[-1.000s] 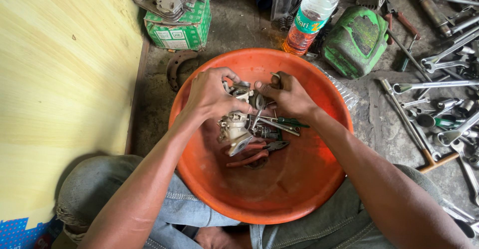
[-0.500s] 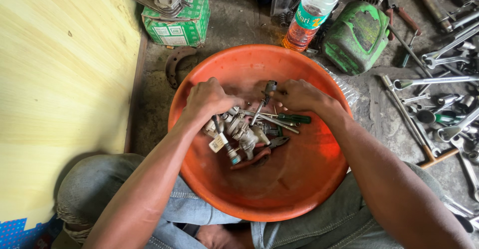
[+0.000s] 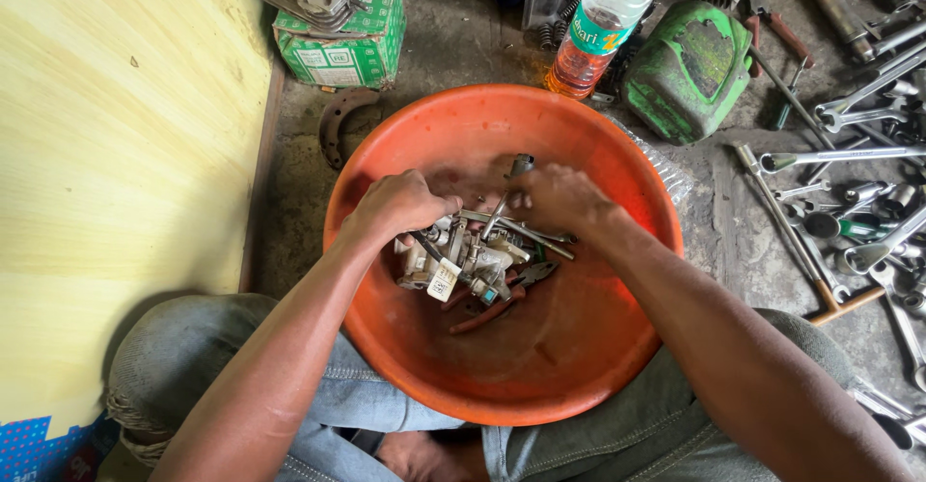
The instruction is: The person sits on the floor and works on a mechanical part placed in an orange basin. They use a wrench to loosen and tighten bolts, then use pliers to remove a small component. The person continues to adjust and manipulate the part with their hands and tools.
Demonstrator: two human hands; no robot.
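Two hands in the orange basin (image 3: 502, 115), head cam only. I read this as the sorting step: L hand (image 3: 400, 207) and R hand (image 3: 559, 197) are both on the metal parts pile (image 3: 477, 255) at basin centre. L fingers curled into pile; R fingers spread flat on it. Can't tell if either is clamped on a part. Next calls for isolating one piece, imo.

Soft, even daylight fills the scene, bright on the yellow wall (image 3: 116, 154) and duller on the grey floor (image 3: 299, 202). The orange basin (image 3: 579, 366) shows mild sheen, no hard glare. Shadows are faint, darkest under the knees. Focus is sharp at centre; wide-angle bending stretches the edges
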